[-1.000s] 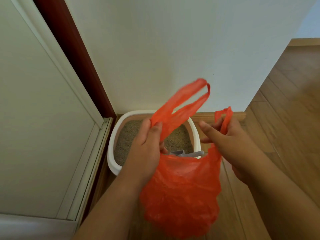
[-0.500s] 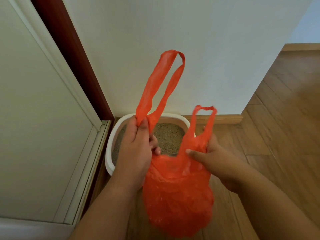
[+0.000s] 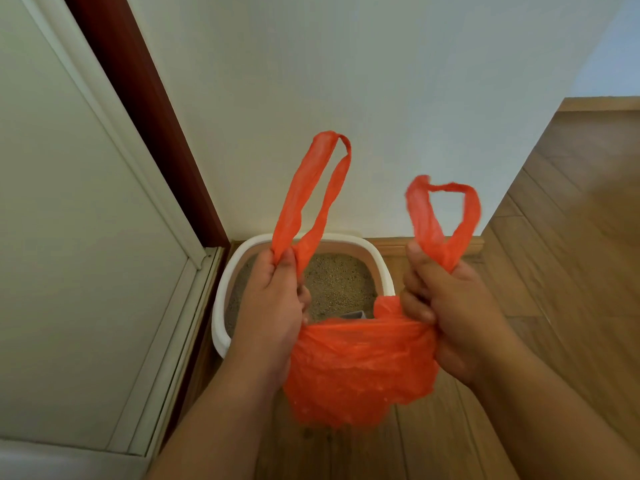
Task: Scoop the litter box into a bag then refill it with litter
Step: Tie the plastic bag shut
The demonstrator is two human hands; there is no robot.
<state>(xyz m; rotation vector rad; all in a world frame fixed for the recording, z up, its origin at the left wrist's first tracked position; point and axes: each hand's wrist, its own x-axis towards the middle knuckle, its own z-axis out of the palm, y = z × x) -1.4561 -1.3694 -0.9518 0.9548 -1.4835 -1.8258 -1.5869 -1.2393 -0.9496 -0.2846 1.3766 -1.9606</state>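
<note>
An orange plastic bag [image 3: 360,372] hangs in the air in front of me, its body bunched and full-looking. My left hand [image 3: 273,306] pinches the base of the left handle loop, which sticks upward. My right hand [image 3: 446,306] grips the base of the right handle loop. Behind the bag, a white litter box [image 3: 381,261] with beige-grey litter [image 3: 336,282] sits on the floor in the corner. A small grey edge, perhaps a scoop [image 3: 355,315], peeks out just above the bag's top edge.
A white wall [image 3: 346,98] stands right behind the box, with a wooden skirting board [image 3: 408,242]. A dark red door frame [image 3: 145,116] and a white panelled door [image 3: 69,237] close off the left. Wooden floor [image 3: 571,237] extends to the right and beneath me.
Both hands have moved apart, pulling the two handle loops away from each other and stretching the bag's mouth flat. The right hand rose and closed tighter on its loop.
</note>
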